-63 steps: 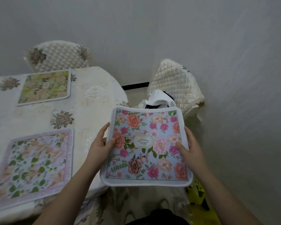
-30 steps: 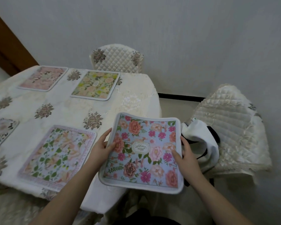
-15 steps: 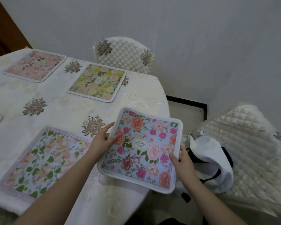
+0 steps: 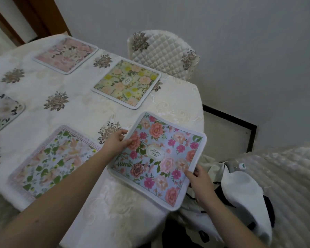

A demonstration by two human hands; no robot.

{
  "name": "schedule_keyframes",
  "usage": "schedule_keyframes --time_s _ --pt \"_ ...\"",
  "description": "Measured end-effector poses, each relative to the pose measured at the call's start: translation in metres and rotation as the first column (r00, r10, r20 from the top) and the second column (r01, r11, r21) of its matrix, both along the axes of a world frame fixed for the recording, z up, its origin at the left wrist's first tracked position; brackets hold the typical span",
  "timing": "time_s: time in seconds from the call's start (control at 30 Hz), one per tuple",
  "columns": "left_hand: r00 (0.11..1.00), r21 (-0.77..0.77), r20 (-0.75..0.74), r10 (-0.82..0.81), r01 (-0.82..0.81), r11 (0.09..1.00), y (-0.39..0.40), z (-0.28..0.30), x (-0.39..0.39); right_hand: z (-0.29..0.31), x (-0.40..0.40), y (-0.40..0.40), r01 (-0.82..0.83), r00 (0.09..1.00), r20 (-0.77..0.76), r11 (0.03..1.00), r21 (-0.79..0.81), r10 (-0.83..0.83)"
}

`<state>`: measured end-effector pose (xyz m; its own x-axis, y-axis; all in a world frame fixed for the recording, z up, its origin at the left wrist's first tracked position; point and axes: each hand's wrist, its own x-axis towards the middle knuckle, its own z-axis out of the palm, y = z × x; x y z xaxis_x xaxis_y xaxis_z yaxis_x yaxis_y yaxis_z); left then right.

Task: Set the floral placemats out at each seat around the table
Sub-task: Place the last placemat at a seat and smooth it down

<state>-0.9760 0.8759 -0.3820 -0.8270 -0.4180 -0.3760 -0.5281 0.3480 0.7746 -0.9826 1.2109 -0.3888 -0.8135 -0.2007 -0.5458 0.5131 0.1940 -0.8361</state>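
Gripping blue placemat (image 4: 157,158), bag (image 4: 243,194) perhaps underneath

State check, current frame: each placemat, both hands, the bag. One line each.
blue placemat: held by both hands, partly over the table edge
left hand: grip on its left edge
right hand: grip on its near right edge
green-leaf placemat: flat on the table
yellow placemat: flat
pink placemat: flat
white bag: slumped on the chair
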Motion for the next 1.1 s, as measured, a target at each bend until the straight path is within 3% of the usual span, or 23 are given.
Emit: schedule_keyframes --time_s 0.2,0.3,0.43,0.6,0.87,1.1 --pt "0.987 -0.024 0.126 0.098 -0.096 0.995 -0.006 -0.007 -0.026 -0.008 -0.052 0.0 -0.163 0.986 0.016 0.971 0.174 0.163" --pt "0.981 -0.124 0.16 0.111 -0.092 0.988 -0.013 -0.012 -0.037 -0.011 -0.068 -0.003 -0.259 0.965 0.083 0.95 0.176 0.248" --pt "0.97 -0.19 0.199 0.142 -0.104 0.976 -0.024 -0.018 -0.047 -0.017 -0.078 -0.008 -0.258 0.961 0.127 0.962 0.089 0.246" --pt "0.96 -0.294 0.191 0.204 -0.142 0.945 -0.03 -0.026 -0.052 -0.027 -0.085 -0.008 -0.302 0.949 0.132 0.947 0.109 0.288" --pt "0.956 -0.302 0.161 0.247 -0.19 0.934 -0.03 -0.039 -0.039 -0.033 -0.099 0.001 -0.463 0.883 0.113 0.804 0.372 0.456" --pt "0.966 -0.324 0.123 0.228 -0.178 0.929 -0.026 -0.042 -0.04 -0.03 -0.101 -0.005 -0.509 0.86 0.191 0.79 0.342 0.472"
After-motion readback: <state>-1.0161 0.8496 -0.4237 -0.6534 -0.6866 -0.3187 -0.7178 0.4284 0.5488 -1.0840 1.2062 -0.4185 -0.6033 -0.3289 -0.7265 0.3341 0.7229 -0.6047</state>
